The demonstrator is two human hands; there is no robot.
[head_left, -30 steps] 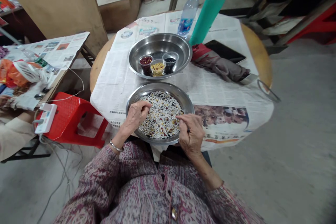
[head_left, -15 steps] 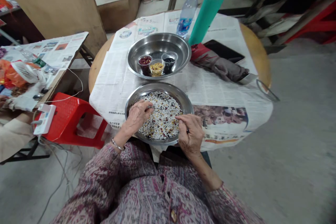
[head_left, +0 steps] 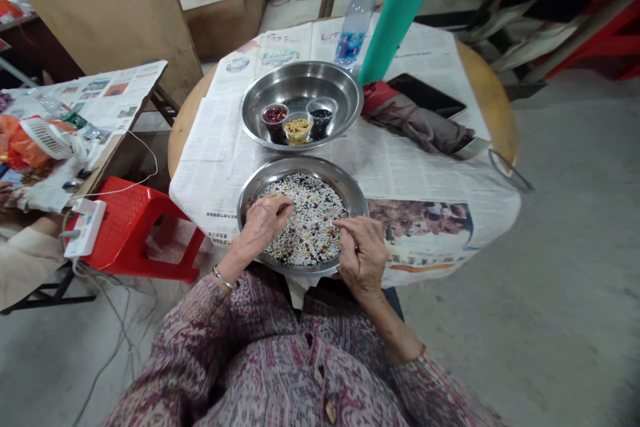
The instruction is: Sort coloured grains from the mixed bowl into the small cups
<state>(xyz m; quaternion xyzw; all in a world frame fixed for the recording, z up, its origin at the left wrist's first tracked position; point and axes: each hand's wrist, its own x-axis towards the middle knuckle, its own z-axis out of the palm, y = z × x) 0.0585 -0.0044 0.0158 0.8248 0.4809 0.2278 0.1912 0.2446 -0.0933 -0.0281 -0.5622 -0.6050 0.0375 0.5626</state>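
Currently, the multicolored grains [head_left: 307, 230] lie in the near steel bowl [head_left: 354, 193], with the left hand [head_left: 265, 219] and right hand [head_left: 364, 250] over its rim, fingertips drawn together; whether a grain is pinched cannot be determined.

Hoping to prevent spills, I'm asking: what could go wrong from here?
The near bowl sits close to the edge of the table; if the left hand or right hand pressed its rim, it might tip and spill grains. The cups look lidless and stand close together in the far bowl, so a knock could mix their contents.
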